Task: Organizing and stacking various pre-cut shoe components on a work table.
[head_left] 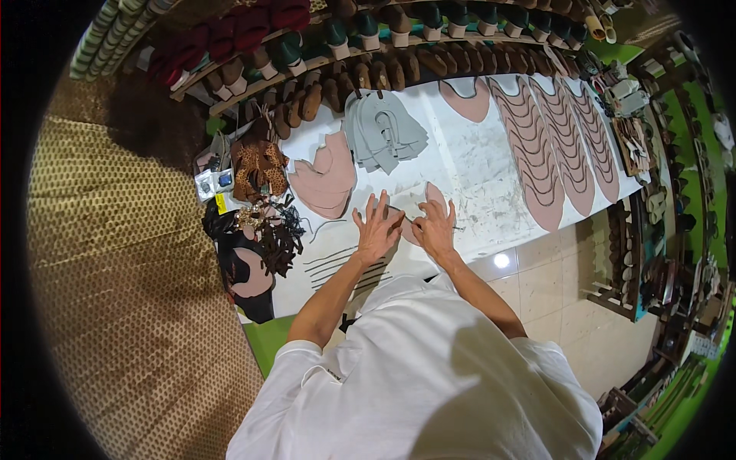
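A pink cut piece [435, 193] of leather-like sheet lies on the white tabletop, partly hidden beneath my right hand [435, 234]. The thumb and forefinger of that hand are pinched at the piece's near edge, its other fingers raised and spread. Close on the left, my left hand [377, 234] has thumb and forefinger together beside a small dark edge; whatever is between them is too small to name. Its remaining fingers stretch forward. Several thin dark strips [345, 264] lie in rows beside my left forearm.
Larger pink pieces [326, 184] and a grey stack of cut pieces [386, 130] lie beyond my hands. Rows of dark-edged pink pieces [563, 146] cover the table's right. Dark scraps [280, 238] crowd its left end. Shoe lasts [395, 73] line the back shelves.
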`<action>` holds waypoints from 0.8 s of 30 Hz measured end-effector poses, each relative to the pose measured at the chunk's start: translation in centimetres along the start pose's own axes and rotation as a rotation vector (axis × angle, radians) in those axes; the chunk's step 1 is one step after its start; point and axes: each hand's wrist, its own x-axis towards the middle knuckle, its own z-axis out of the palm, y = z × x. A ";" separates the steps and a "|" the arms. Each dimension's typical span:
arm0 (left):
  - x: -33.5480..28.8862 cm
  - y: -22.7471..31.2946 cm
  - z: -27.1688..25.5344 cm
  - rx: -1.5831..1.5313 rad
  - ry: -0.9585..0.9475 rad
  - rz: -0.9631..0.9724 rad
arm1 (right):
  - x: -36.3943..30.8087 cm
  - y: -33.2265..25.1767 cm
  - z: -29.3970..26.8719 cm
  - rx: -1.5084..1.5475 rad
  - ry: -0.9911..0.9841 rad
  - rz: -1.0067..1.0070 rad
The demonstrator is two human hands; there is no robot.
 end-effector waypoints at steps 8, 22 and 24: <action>0.0 0.2 -0.3 0.087 -0.019 0.112 | 0.4 0.0 -0.1 -0.011 -0.017 -0.008; -0.6 1.3 0.7 0.129 -0.064 0.041 | 0.5 0.2 0.2 -0.028 -0.068 -0.003; -0.8 1.4 0.8 0.140 -0.062 0.037 | 0.3 0.3 0.0 -0.025 -0.081 0.008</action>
